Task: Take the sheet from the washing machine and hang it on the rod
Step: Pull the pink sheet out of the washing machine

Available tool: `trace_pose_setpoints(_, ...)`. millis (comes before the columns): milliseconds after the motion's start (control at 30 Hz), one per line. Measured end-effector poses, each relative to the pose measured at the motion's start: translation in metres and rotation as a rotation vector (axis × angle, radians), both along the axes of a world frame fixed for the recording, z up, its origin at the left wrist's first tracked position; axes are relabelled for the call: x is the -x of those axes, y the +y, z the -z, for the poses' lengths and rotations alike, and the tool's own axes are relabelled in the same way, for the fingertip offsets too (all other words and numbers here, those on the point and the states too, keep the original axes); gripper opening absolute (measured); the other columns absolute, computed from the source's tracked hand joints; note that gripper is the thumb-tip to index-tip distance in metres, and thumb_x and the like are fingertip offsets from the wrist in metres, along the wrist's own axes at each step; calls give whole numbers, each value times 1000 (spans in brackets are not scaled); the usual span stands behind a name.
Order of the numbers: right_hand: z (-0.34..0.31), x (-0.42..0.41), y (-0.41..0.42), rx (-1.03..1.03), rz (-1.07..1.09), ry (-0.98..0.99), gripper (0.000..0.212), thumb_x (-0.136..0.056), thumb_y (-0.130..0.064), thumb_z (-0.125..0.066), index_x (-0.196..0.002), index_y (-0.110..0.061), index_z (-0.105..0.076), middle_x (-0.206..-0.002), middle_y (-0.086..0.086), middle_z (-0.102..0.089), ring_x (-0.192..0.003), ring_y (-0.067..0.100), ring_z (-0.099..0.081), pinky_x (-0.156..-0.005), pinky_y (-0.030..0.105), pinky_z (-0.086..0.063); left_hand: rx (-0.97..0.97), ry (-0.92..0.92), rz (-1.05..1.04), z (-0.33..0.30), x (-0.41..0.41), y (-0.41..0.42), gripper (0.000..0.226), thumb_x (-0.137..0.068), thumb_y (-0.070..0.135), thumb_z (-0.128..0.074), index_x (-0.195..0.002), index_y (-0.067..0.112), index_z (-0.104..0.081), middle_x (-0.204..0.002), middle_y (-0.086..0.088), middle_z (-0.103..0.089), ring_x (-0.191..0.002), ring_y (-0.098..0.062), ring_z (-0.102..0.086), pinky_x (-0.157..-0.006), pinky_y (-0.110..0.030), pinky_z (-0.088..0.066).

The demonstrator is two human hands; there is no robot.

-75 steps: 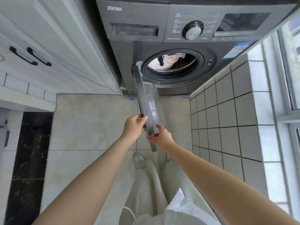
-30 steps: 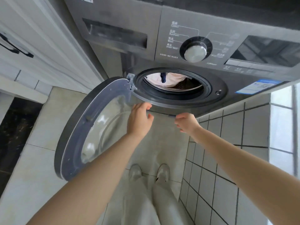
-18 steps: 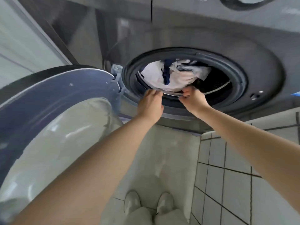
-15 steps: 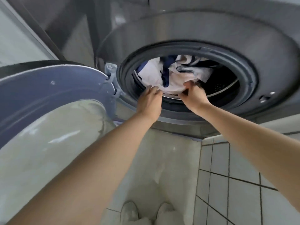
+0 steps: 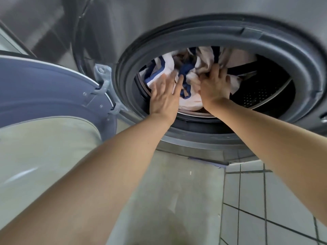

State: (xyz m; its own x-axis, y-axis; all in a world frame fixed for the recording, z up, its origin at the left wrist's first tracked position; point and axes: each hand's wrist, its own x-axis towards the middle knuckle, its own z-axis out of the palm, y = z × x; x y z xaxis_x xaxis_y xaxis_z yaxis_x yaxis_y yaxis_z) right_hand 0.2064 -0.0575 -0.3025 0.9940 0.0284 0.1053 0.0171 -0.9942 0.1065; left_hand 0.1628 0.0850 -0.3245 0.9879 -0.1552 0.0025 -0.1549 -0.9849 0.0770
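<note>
A grey front-loading washing machine (image 5: 177, 23) fills the upper view, its round opening ringed by a dark rubber seal (image 5: 300, 68). Inside the drum lies a crumpled white sheet (image 5: 190, 101) with dark blue stripes. My left hand (image 5: 164, 96) reaches into the opening with fingers straight and spread, touching the left part of the sheet. My right hand (image 5: 214, 85) is deeper in the drum, its fingers curled into a fold of the sheet. The rod is not in view.
The machine's door (image 5: 44, 89) stands swung open to the left, its glass bowl facing me. A white tiled wall (image 5: 265, 200) runs close on the right. Pale floor tiles (image 5: 177, 191) lie below the machine.
I have leaned closer to the drum. Both hands moved from the opening's lower rim into the drum; my right hand now grips the sheet and my left hand lies on it.
</note>
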Motion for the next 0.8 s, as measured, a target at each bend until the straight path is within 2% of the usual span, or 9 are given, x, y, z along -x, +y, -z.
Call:
trace_pose_setpoints(100, -2, 3, -4, -25, -44, -46, 36, -97, -16, -38, -128, -9, -55, -137, 20, -37, -127, 43, -32, -101, 53, -29, 61, 33, -15, 1, 9, -2, 88, -92, 11, -52, -151, 22, 13, -161, -5, 5, -147, -33, 8, -119, -49, -4)
trace_pose_setpoints(233, -7, 33, -11, -123, -15, -10, 31, -90, -9, -49, -118, -17, -59, -127, 15, -50, -118, 37, -44, -104, 56, -21, 212, 26, -36, -9, 28, -4, 96, -88, 22, -63, -152, 21, 8, -161, -7, -8, -147, -35, -6, -118, -48, -13)
trace_pose_setpoints(300, -11, 56, -14, -153, -40, 1, 26, -87, -4, -53, -109, -15, -59, -109, 13, -62, -101, 35, -57, -101, 59, -30, 308, 40, -31, -17, 38, -5, 100, -84, 25, -69, -153, 21, 4, -161, -6, -8, -146, -36, -9, -117, -45, -16)
trace_pose_setpoints(400, -21, 92, -15, -202, -169, -22, 21, -81, 3, -58, -98, -10, -58, -92, 13, -66, -80, 37, -63, -81, 49, -46, 328, -11, 52, -30, 55, -5, 106, -77, 26, -77, -153, 24, -3, -161, -8, -10, -146, -36, -12, -115, -46, -22)
trace_pose_setpoints(467, -34, 113, -13, -255, -228, -36, 19, -79, 4, -58, -94, -8, -58, -89, 13, -65, -79, 38, -62, -74, 47, -46, 339, -22, 88, -38, 68, -3, 107, -73, 25, -79, -153, 26, -9, -160, -9, -14, -145, -36, -15, -114, -49, -25)
trace_pose_setpoints(533, -52, 130, -12, -319, -265, -71, 19, -80, 2, -58, -96, -7, -58, -89, 12, -65, -83, 37, -61, -75, 47, -47, 365, -37, 129, -47, 80, 1, 105, -69, 21, -82, -152, 26, -17, -158, -6, -18, -144, -35, -20, -112, -51, -27)
trace_pose_setpoints(633, -82, 158, -12, -380, -346, -133, 20, -81, -1, -58, -101, -6, -61, -87, 10, -65, -82, 35, -61, -73, 44, -50, 416, -84, 208, -61, 94, 4, 92, -68, 17, -81, -147, 17, -33, -155, -8, -29, -141, -33, -28, -111, -51, -29)
trace_pose_setpoints(733, -105, 191, -13, -412, -407, -140, 6, -83, 0, -58, -88, -5, -59, -75, 9, -59, -71, 33, -56, -64, 38, -47, 471, -102, 285, -80, 106, 4, 73, -76, 11, -73, -142, 14, -42, -147, -9, -43, -138, -29, -35, -112, -50, -29)
trace_pose_setpoints(800, -116, 210, -16, -449, -399, -111, 7, -87, -2, -58, -82, -5, -56, -72, 8, -56, -69, 31, -53, -62, 37, -45, 476, -113, 339, -89, 117, 3, 58, -79, 4, -66, -135, 12, -52, -137, -8, -55, -135, -25, -41, -110, -47, -32)
